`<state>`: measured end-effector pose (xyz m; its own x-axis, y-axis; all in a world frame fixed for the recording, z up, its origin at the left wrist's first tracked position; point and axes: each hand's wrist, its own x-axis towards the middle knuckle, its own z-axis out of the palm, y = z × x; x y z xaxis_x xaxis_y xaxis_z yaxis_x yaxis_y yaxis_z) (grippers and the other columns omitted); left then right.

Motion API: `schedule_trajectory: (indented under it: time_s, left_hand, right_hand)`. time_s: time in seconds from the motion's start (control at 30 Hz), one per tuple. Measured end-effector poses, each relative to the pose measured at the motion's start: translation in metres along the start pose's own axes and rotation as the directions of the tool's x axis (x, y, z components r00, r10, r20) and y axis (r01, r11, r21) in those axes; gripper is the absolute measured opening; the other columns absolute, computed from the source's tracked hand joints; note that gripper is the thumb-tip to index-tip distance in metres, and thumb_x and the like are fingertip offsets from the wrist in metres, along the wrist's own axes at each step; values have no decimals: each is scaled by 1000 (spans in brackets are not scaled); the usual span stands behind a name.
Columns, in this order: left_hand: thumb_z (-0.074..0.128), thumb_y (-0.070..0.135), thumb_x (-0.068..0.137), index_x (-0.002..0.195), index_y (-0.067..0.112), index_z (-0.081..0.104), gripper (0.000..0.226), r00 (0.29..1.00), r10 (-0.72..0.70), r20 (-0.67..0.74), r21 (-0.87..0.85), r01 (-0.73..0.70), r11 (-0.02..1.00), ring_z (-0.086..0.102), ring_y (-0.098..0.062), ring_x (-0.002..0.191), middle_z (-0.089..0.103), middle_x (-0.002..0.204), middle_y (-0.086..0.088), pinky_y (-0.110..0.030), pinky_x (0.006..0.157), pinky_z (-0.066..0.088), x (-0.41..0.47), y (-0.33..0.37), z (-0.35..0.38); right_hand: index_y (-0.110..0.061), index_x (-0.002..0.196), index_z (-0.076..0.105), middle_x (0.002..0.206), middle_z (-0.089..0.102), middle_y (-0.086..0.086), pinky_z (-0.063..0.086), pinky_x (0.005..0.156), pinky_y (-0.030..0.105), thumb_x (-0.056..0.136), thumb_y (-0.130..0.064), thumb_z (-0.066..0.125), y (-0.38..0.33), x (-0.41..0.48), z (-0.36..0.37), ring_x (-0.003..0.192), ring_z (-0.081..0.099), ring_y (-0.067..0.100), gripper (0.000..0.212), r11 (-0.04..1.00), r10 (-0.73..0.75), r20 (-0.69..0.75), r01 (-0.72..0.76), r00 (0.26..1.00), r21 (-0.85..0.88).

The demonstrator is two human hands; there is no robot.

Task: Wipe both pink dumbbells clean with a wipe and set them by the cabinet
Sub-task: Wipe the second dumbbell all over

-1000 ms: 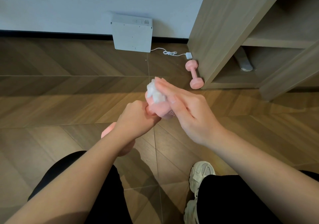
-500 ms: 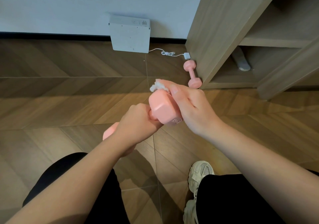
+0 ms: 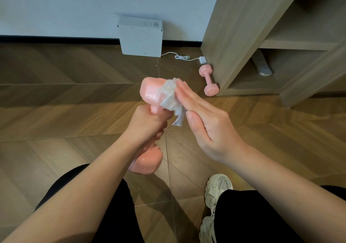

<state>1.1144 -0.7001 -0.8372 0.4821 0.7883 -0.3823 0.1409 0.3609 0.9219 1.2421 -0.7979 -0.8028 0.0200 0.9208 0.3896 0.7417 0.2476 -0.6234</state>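
The held dumbbell (image 3: 150, 92) is now stood nearly on end, to the left of the cabinet (image 3: 234, 27) and well apart from it. It is no longer tipped over as in the view of half a second ago. Its handle is grasped by the left hand (image 3: 148, 125), whose fingers are clenched round the bar, and the lower head is seen below that wrist.

The right hand (image 3: 202, 123) is no longer curled over the upper head. It is flattened, its fingers are held straight, and the wipe (image 3: 169, 96) is pressed by them against the side of that head turned toward the cabinet. A loose tail of the wipe is left hanging near the thumb.

The wiping is thus judged to be carried from the top of the head round to its flank. This head is probably nearly covered, while the handle and the lower head are likely yet to be done.

The other dumbbell (image 3: 208, 80) is seen lying on the floor at the cabinet's near left corner, touching it or just beside it, so half of the placing is judged complete. Whether it is already wiped cannot be told.
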Motion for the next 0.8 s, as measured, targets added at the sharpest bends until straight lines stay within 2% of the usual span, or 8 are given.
schedule_trajectory:
  time_s: [0.1,0.17,0.3,0.37,0.5,0.6,0.7,0.8]
  left_hand:
    - [64,11,81,81,8,54,10,1000,19,9,-54,-19,998,24,-15,45,32,53,-5,-32,52,15,-1,2,2]
    - [63,15,73,88,11,57,17,998,52,19,-55,-51,997,24,-18,48,31,57,-8,-38,56,13,-2,3,2]
    - [61,24,70,66,5,51,22,975,207,80,193,-219,956,34,-13,44,41,48,0,-26,49,28,-1,3,-5]
    - [62,30,70,66,9,55,23,951,272,147,340,-307,889,46,-14,53,53,56,0,-30,55,40,-1,5,-9]
    - [69,32,72,94,4,69,36,947,245,209,443,-315,839,66,-37,95,71,97,-19,-51,84,55,0,6,-17]
    - [70,29,79,84,-3,66,33,943,194,268,602,-322,731,61,-40,78,69,83,-22,-46,69,52,0,4,-20]
    - [70,35,77,70,3,61,34,958,115,262,677,-267,686,49,-22,60,62,67,-13,-34,55,40,1,7,-26]
    - [70,33,79,61,12,57,30,954,3,299,783,-247,571,45,-8,49,55,58,2,-18,44,34,5,12,-32]
  right_hand:
    - [2,144,35,151,38,12,30,116,33,102,-7,34,2,1,2,142,33,15,43,984,131,-43,-125,990,130]
    - [-4,143,39,144,49,12,36,112,34,103,-13,32,0,5,3,137,41,16,42,940,251,-51,-231,967,252]
    - [-26,121,60,117,68,-9,47,96,19,104,-20,29,-4,20,-1,122,55,7,35,641,419,100,-372,903,671]
    - [-29,113,62,110,70,-18,47,100,25,106,-22,28,-3,26,-6,115,59,2,35,561,481,171,-452,860,693]
    - [-38,79,68,81,64,-38,47,93,31,106,-20,30,0,29,-9,87,61,-12,50,683,480,171,-489,861,543]
    - [-37,55,60,76,67,-10,40,72,26,105,-25,35,0,30,-9,67,54,4,57,782,441,130,-451,888,431]
    - [-34,101,68,90,67,-17,41,73,17,97,-42,44,-1,25,-6,83,58,-1,26,835,350,219,-410,911,367]
    - [-27,134,47,114,62,-16,50,91,30,73,-53,69,6,18,-4,107,58,4,70,884,340,369,-428,865,188]
